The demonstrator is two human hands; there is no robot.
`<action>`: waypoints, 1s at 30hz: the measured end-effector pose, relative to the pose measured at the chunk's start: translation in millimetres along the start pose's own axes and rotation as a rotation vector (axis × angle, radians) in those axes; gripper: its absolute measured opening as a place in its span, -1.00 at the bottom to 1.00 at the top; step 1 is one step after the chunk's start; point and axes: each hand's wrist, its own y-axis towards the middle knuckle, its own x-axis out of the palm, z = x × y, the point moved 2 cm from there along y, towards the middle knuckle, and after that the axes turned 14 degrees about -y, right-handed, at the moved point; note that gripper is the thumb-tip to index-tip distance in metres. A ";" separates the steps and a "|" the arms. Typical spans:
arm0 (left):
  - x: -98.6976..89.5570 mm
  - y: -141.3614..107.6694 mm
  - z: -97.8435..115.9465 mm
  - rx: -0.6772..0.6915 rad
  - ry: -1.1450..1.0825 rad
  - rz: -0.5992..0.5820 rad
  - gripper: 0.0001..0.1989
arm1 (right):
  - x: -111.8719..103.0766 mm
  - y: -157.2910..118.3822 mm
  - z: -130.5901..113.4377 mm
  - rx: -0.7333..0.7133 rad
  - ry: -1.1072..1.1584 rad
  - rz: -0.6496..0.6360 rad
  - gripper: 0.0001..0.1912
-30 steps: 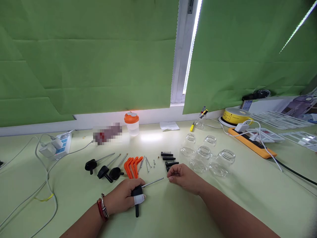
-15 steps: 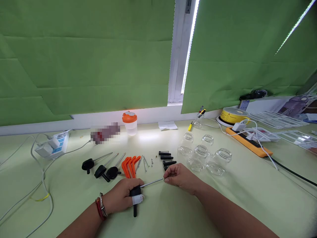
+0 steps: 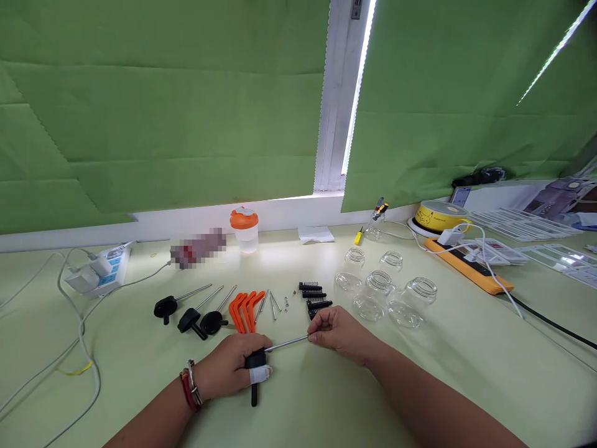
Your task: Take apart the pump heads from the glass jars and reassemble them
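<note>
My left hand [image 3: 236, 367], with white tape round a finger, is closed round a black lid [image 3: 255, 359] with a short black spout or handle pointing towards me. From the lid a thin metal rod [image 3: 285, 344] runs to the right. The thumb and fingertips of my right hand [image 3: 338, 336] pinch together at the rod's far end; any small piece between them is hidden. Just beyond lie orange curved handles [image 3: 245, 311], long screws [image 3: 273, 305], tiny metal nuts [image 3: 286, 303] and black parts with springs [image 3: 313, 295]. Similar black lids with rods [image 3: 190, 320] rest to the left.
Several clear glass jars [image 3: 370, 295] stand at the right, near an orange power strip [image 3: 461, 264] with cables. A lidded orange cup [image 3: 244, 230] and white paper [image 3: 316, 234] are at the back. On the left lie a white power strip [image 3: 114, 274] and loose cables [image 3: 81, 336].
Hardly anything differs. Both hands keep their place on the lid and at the rod's end, with only a slight shift of the right fingertips and of the camera view.
</note>
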 end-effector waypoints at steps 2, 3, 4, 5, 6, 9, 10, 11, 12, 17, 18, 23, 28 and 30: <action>-0.3 0.4 -0.4 -0.001 0.003 -0.004 -0.74 | 0.0 0.2 0.2 -0.003 -0.009 -0.003 -0.84; -0.4 0.7 -0.6 0.000 0.007 -0.005 -0.74 | 0.0 0.2 0.1 -0.006 -0.013 -0.004 -0.84; -0.6 1.0 -0.8 0.001 0.011 -0.005 -0.74 | -0.1 0.2 0.0 -0.007 -0.015 -0.006 -0.84; -0.7 1.2 -1.0 0.002 0.015 -0.003 -0.74 | -0.1 0.2 -0.2 -0.009 -0.015 -0.008 -0.84; -0.8 1.2 -1.3 0.003 0.018 -0.002 -0.74 | -0.1 0.1 -0.3 -0.011 -0.012 -0.011 -0.84; -0.4 0.7 -1.5 0.006 0.019 -0.005 -0.74 | -0.1 -0.6 -0.7 -0.011 -0.003 -0.024 -0.83; -0.2 0.4 -1.5 0.005 0.019 -0.005 -0.74 | -0.1 -0.8 -0.9 -0.011 -0.004 -0.024 -0.83; -0.1 0.2 -1.3 0.005 0.021 -0.004 -0.74 | -0.1 -1.1 -1.1 -0.013 -0.011 -0.023 -0.84; -0.1 0.0 -1.0 0.004 0.024 -0.003 -0.74 | -0.1 -1.2 -1.4 -0.016 -0.022 -0.023 -0.85; -0.7 0.2 0.7 0.003 0.022 -0.011 -0.74 | 0.5 -0.9 -1.2 -0.036 -0.131 -0.030 -0.90; -0.9 0.3 0.9 0.004 0.021 -0.012 -0.73 | 0.7 -0.8 -0.5 -0.036 -0.152 -0.031 -0.90; -1.5 0.0 0.9 0.013 0.026 -0.008 -0.72 | 1.2 -0.5 0.9 -0.046 -0.235 -0.030 -0.92; -0.9 0.2 -0.6 0.014 0.022 -0.003 -0.71 | 0.7 -1.1 -2.7 -0.049 -0.338 -0.016 -0.93; -0.6 0.2 -1.2 0.010 0.020 -0.001 -0.71 | 0.8 -1.5 -3.7 -0.044 -0.357 -0.018 -0.94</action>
